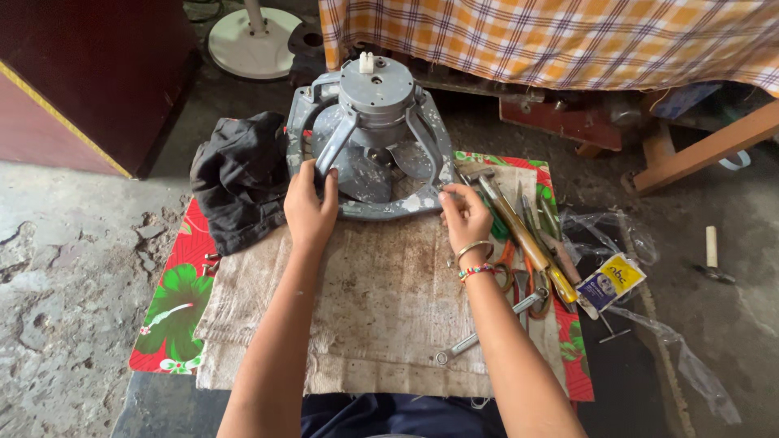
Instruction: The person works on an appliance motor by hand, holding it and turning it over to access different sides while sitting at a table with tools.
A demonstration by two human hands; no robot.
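Observation:
A grey metal fan unit (369,138), a round frame with blades and a motor housing on top, stands at the far edge of a stained burlap cloth (365,308). My left hand (309,208) grips the frame's near-left rim and one support strut. My right hand (465,217), with bracelets on the wrist, pinches the rim's near-right edge with its fingertips.
A dark crumpled rag (239,178) lies left of the fan. Right of my right hand lie a hammer (507,219), pliers, scissors and a wrench (487,328), plus a small printed packet (613,280). A red floral mat (174,300) underlies the cloth. A checked cloth (560,36) hangs behind.

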